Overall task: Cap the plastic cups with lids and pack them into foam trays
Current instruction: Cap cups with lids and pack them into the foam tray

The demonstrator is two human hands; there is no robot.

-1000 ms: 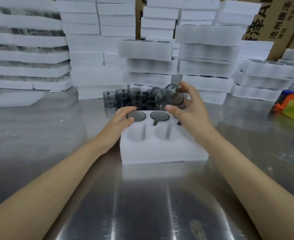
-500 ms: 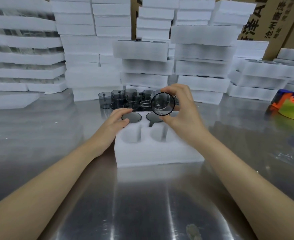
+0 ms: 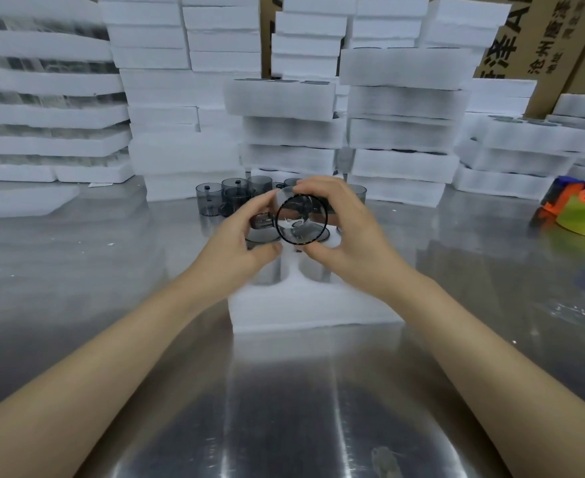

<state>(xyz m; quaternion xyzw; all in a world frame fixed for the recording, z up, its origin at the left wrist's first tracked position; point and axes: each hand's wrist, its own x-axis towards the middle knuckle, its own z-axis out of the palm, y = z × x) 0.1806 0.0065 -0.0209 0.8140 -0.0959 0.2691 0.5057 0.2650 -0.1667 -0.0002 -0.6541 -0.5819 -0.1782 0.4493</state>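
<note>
A clear grey plastic cup [image 3: 301, 219] is held above the white foam tray [image 3: 315, 305], its open mouth turned toward me. My right hand [image 3: 349, 236] grips it from the right, fingers over the top and thumb below. My left hand [image 3: 232, 243] closes on the cup's left side, where a dark part shows between its fingers. Behind the hands, dark lids of capped cups [image 3: 263, 238] sit in the tray's far pockets, mostly hidden. Near pockets of the tray show below the hands. Several loose grey cups [image 3: 211, 198] stand on the table behind the tray.
Tall stacks of white foam trays [image 3: 294, 98] wall off the back and left of the steel table [image 3: 284, 408]. An orange and green object [image 3: 584, 215] lies at the right edge. Cardboard boxes [image 3: 542, 36] stand at the back right.
My left hand has lifted off the tray's left corner and come up to the cup. My right hand has brought the cup slightly lower and nearer, keeping its mouth toward me.
</note>
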